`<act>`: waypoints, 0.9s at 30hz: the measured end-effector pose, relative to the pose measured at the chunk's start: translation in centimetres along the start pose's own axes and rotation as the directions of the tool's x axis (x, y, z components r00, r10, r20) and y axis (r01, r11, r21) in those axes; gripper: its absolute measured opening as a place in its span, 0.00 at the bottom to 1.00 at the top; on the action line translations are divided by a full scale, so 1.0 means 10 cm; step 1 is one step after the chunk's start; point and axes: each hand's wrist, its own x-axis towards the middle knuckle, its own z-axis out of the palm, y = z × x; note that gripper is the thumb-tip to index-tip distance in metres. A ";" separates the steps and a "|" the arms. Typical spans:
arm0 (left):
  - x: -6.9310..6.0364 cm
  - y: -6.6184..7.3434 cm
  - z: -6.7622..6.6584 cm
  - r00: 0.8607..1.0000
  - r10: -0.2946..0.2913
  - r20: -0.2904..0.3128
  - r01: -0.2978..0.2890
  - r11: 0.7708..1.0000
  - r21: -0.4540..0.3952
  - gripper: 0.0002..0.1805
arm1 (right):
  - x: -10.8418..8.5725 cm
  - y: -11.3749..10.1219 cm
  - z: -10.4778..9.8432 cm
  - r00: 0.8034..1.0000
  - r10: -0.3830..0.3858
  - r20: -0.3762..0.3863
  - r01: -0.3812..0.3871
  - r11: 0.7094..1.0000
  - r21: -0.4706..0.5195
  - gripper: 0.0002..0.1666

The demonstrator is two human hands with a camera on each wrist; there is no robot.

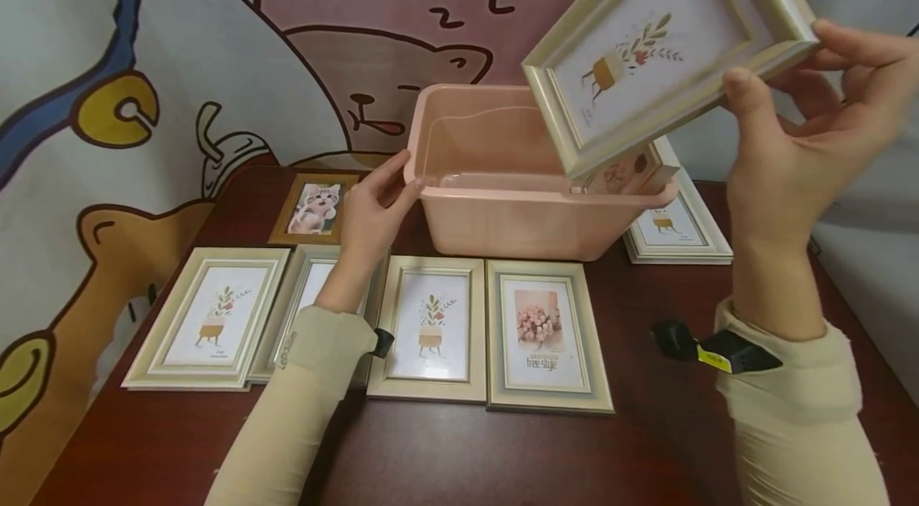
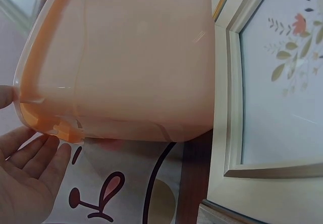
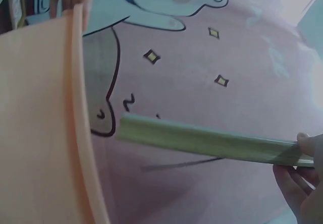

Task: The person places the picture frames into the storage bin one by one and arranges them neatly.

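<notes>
Pink bin [image 1: 510, 227] walls stand upright on the dark red table [image 1: 431, 466], braced at the left end: thumb and fingers of your left hand [image 1: 376, 211] are drawn close around the rim there. Your right hand [image 1: 833, 111] pinches the raised frame [image 1: 668, 51] near 1 corner, thumb on the front moulding, other fingers behind. That frame hangs tilted at the right part of the bin; the right wrist view shows a gap between it and the rim. Risk 1: holding at 1 end probably leaves the weight off-centre, so a weak pinch may let the frame swivel and drop on a corner. Risk 2: an inner frame [image 1: 621, 175] appears to lean at the bin's right end, near the rim; striking it with the low corner could scratch both mouldings or knock it flat. Risk 3: a knock on the right wall may turn the bin, since your left hand restrains only the opposite end, and push it against the side frame [image 1: 675, 231] or the row of 4 frames [image 1: 549, 330] in front. Whether the panes are glass, you cannot tell; treat them as fragile.
</notes>
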 end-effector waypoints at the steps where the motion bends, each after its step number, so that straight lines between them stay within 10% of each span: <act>1: 0.00 0.00 0.00 1.000 0.001 -0.002 -0.001 1.000 0.001 0.28 | 0.00 -0.01 0.01 1.000 0.009 -0.002 -0.009 1.000 0.008 0.28; 12: 0.01 -0.02 0.03 1.000 0.003 0.015 -0.003 1.000 -0.031 0.27 | -0.03 0.35 -0.16 0.996 0.082 0.036 -0.073 0.977 -0.202 0.21; 27: 0.00 -0.01 0.02 1.000 0.002 0.003 -0.002 0.999 -0.038 0.28 | -0.11 0.56 -0.38 0.996 0.003 0.089 0.036 0.900 -0.434 0.22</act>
